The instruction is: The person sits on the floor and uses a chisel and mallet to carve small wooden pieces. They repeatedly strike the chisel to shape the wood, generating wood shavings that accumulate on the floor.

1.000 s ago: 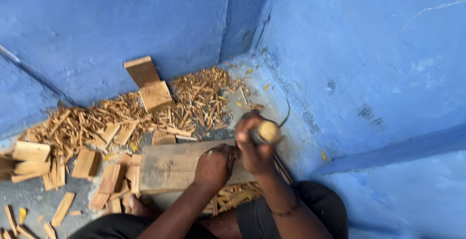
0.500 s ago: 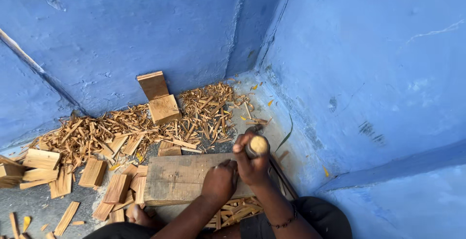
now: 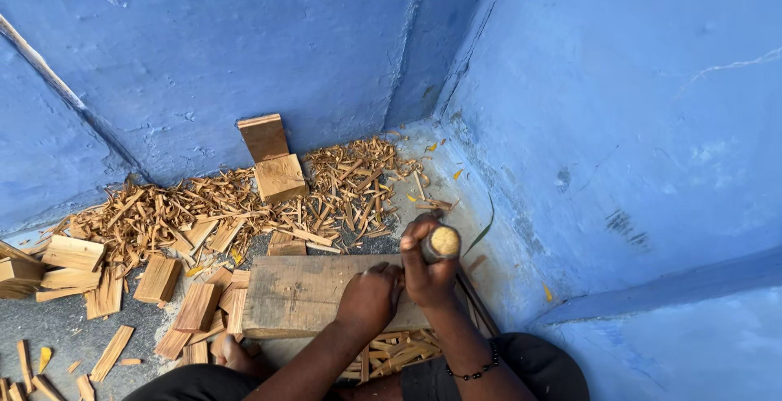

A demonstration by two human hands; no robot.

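The right hand (image 3: 425, 264) is wrapped tight around a round wooden handle (image 3: 444, 242), its pale end facing up. Just beside it the left hand (image 3: 371, 297) curls, knuckles up, on a thick wooden block (image 3: 301, 293); what it holds I can't tell. Wood chips (image 3: 204, 209) litter the floor along the blue wall (image 3: 244, 50).

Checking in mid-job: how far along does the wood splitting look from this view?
Done: a broad heap of thin pale wood slivers lies along the blue wall. In hand: the right hand grips a round wooden tool handle over the flat wooden chopping plank, the left hand resting on the plank. Left: short unsplit wood blocks sit beside the heap.
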